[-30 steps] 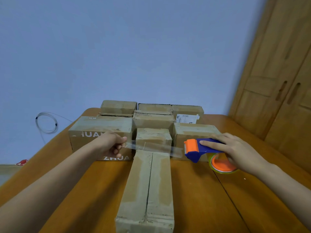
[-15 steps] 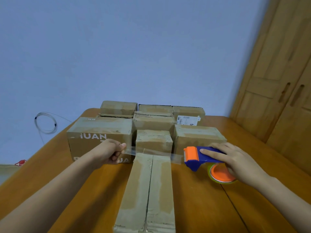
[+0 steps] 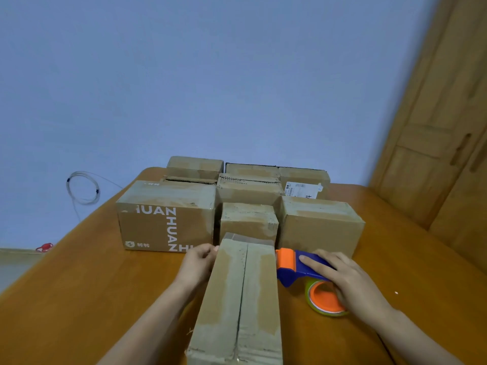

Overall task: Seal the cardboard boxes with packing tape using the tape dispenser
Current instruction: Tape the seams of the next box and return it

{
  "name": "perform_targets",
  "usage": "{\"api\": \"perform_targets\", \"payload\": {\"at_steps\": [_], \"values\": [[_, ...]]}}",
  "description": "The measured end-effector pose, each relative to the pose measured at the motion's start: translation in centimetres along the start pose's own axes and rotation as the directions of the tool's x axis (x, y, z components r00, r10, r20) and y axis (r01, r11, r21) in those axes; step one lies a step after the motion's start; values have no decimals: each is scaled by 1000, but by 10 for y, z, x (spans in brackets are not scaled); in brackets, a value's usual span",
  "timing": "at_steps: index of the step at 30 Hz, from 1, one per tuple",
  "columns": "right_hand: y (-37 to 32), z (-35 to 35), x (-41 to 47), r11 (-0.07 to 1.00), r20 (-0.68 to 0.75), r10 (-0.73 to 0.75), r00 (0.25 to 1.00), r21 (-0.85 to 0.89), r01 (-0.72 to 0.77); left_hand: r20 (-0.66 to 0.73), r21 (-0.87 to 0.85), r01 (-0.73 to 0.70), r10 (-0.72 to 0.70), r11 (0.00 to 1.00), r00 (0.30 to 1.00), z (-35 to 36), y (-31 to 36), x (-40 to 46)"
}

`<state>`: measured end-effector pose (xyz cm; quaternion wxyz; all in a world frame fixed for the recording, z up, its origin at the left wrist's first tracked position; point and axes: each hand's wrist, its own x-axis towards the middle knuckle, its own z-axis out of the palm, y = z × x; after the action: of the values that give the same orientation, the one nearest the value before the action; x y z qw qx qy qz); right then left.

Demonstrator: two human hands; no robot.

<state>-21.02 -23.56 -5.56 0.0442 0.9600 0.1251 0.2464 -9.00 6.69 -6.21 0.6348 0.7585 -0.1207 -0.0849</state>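
A long cardboard box [image 3: 239,299] lies between your hands, reaching away from you, its centre seam unsealed. Your left hand [image 3: 199,262] presses a strip of clear tape [image 3: 247,237] against the box's far left edge; whether the fingers pinch it, you cannot tell. Your right hand [image 3: 345,277] grips the blue and orange tape dispenser [image 3: 295,264], just right of the box. The box looks light and stiff, likely to slide, so steady its side. Beyond your hands more boxes [image 3: 168,214] crowd a glossy wooden table [image 3: 79,299], against a blue wall [image 3: 210,75]
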Motion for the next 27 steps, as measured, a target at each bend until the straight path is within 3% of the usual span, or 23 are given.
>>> {"api": "perform_targets", "payload": {"at_steps": [3, 8, 14, 16, 18, 21, 25, 27], "values": [[-2, 2, 2, 1000, 3, 13, 1000, 9, -13, -22, 122, -70, 73, 990, 997, 4, -4, 0], [-6, 1, 2, 999, 15, 46, 999, 12, -46, 134, 108, 81, -96, 991, 986, 0, -16, -7], [-14, -6, 0, 998, -2, 63, 998, -16, -63, -86, 88, 172, -164, 981, 983, -12, 9, -14], [-20, -8, -1, 995, 0, 94, 996, -21, -94, -6, 58, 187, -187, 981, 982, -16, 33, -22], [-28, -6, -1, 993, -4, 116, 993, -8, -116, 112, 163, 186, -206, 969, 972, -17, 58, -31], [-44, -3, -1, 991, -6, 131, 991, 2, -131, 182, 367, 110, -187, 924, 965, -14, 84, -31], [-74, 0, 4, 981, 15, 192, 981, 16, -192, 285, 440, 38, -180, 897, 941, -21, 107, -17], [-88, 2, 7, 972, 17, 236, 972, 5, -236, 323, 550, 14, -228, 835, 918, -26, 109, -5]]}}
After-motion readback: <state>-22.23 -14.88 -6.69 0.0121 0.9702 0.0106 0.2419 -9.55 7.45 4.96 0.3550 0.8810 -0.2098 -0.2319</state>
